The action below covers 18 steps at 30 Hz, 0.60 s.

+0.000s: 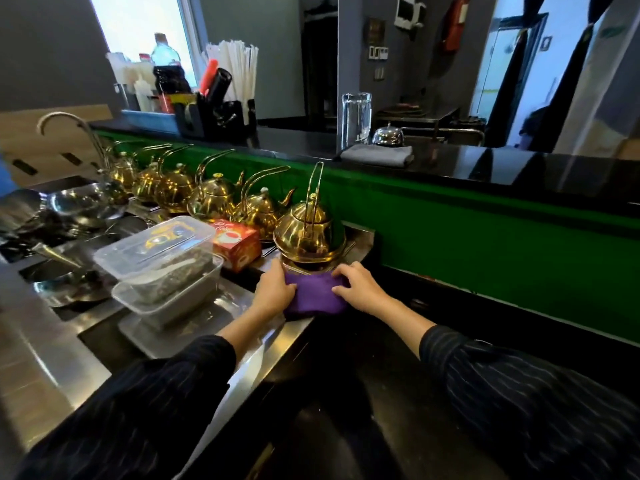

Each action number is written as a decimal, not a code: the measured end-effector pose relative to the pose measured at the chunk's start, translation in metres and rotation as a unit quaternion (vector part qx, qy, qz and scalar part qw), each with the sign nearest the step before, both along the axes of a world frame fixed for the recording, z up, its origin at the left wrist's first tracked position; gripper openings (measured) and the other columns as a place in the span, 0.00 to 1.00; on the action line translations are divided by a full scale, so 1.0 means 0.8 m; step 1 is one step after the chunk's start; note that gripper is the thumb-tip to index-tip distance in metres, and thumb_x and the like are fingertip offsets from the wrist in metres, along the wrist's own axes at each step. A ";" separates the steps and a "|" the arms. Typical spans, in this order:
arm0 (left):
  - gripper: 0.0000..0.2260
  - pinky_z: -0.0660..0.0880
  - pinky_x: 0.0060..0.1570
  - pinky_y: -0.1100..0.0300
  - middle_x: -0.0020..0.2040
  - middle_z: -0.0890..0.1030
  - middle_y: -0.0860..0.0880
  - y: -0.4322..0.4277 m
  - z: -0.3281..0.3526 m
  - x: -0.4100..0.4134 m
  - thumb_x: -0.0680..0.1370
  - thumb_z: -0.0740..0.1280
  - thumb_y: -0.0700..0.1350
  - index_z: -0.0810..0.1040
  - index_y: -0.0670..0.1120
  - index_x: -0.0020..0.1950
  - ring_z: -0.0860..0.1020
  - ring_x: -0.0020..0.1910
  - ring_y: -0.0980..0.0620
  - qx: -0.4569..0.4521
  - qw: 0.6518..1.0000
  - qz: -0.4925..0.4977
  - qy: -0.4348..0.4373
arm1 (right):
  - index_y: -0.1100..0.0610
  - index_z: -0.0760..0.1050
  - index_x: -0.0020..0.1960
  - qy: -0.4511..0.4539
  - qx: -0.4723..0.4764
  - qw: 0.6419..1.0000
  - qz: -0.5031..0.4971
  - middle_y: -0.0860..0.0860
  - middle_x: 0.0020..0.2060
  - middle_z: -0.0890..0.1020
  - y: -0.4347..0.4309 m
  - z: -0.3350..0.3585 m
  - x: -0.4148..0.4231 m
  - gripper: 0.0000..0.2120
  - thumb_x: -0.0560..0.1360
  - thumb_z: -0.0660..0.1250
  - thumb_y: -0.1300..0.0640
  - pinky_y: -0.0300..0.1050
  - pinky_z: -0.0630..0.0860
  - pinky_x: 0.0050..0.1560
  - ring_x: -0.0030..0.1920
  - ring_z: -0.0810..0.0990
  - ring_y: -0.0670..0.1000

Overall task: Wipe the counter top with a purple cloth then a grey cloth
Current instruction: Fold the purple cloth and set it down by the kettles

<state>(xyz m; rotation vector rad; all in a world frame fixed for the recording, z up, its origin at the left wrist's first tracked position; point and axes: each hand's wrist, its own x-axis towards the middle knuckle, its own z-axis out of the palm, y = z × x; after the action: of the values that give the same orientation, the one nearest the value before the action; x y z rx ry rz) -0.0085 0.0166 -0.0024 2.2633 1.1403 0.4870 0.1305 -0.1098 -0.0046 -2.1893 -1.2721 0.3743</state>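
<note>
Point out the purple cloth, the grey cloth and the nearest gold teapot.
purple cloth [313, 294]: head view, middle of the fabric showing between both hands.
grey cloth [377, 154]: head view, top of the folded cloth on the upper ledge.
nearest gold teapot [308, 233]: head view, its rounded body.

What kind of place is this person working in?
Probably a cafe or tea bar's service counter: a row of gold teapots, a bundle of straws and a call bell on the raised black counter top.

Bright window [138, 29] backlight, glossy counter glare, warped blurry edges
</note>
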 end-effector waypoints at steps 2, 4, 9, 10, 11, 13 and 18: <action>0.20 0.71 0.46 0.52 0.55 0.78 0.41 0.004 0.009 0.000 0.74 0.66 0.42 0.65 0.41 0.63 0.77 0.55 0.39 0.083 0.993 -0.019 0.085 | 0.55 0.74 0.66 -0.024 -0.046 0.998 0.040 0.56 0.61 0.73 -0.006 0.008 0.011 0.17 0.77 0.67 0.57 0.43 0.68 0.62 0.62 0.73 0.54; 0.17 0.73 0.43 0.51 0.52 0.79 0.43 0.005 0.031 0.006 0.72 0.64 0.40 0.67 0.41 0.61 0.78 0.52 0.40 0.162 0.982 -0.034 0.093 | 0.56 0.78 0.63 -0.036 -0.062 0.995 0.074 0.55 0.58 0.78 -0.010 0.025 0.026 0.15 0.77 0.67 0.60 0.40 0.70 0.56 0.58 0.76 0.51; 0.05 0.79 0.45 0.52 0.45 0.81 0.45 -0.010 0.114 0.064 0.73 0.67 0.38 0.79 0.42 0.48 0.80 0.45 0.47 0.161 0.965 -0.197 -0.070 | 0.58 0.85 0.48 -0.124 0.029 0.991 0.050 0.55 0.45 0.86 0.003 0.099 0.071 0.09 0.72 0.67 0.64 0.41 0.76 0.47 0.43 0.81 0.48; 0.05 0.79 0.45 0.54 0.45 0.82 0.45 -0.011 0.131 0.081 0.73 0.67 0.37 0.80 0.41 0.48 0.80 0.45 0.48 0.161 0.958 -0.214 -0.103 | 0.57 0.85 0.46 -0.148 0.066 0.986 0.034 0.54 0.43 0.85 0.006 0.118 0.080 0.09 0.71 0.66 0.63 0.44 0.78 0.46 0.42 0.81 0.49; 0.06 0.78 0.44 0.57 0.44 0.82 0.45 -0.010 0.149 0.100 0.73 0.67 0.36 0.80 0.41 0.48 0.80 0.44 0.48 0.165 0.951 -0.225 -0.134 | 0.56 0.84 0.45 -0.173 0.100 0.980 0.012 0.53 0.42 0.84 0.011 0.137 0.089 0.09 0.71 0.66 0.63 0.48 0.79 0.46 0.43 0.81 0.51; 0.09 0.77 0.45 0.56 0.46 0.82 0.43 0.001 0.180 0.141 0.71 0.66 0.35 0.79 0.40 0.50 0.79 0.46 0.47 0.196 0.938 -0.231 -0.168 | 0.58 0.80 0.47 -0.241 0.152 0.958 -0.038 0.53 0.44 0.79 0.022 0.173 0.110 0.07 0.71 0.65 0.62 0.51 0.77 0.45 0.48 0.79 0.56; 0.22 0.73 0.58 0.49 0.60 0.74 0.41 0.056 0.223 0.239 0.69 0.69 0.40 0.71 0.39 0.62 0.71 0.60 0.43 0.278 0.926 -0.250 -0.043 | 0.58 0.68 0.68 -0.349 0.072 0.930 -0.092 0.57 0.67 0.68 0.067 0.231 0.174 0.29 0.70 0.71 0.54 0.56 0.69 0.63 0.67 0.66 0.61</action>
<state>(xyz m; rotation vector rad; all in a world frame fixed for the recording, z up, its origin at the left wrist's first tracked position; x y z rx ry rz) 0.1827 0.0610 0.1758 2.8500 0.3571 0.7553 0.2694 -0.0562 0.1803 -2.3659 -1.3559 -0.6143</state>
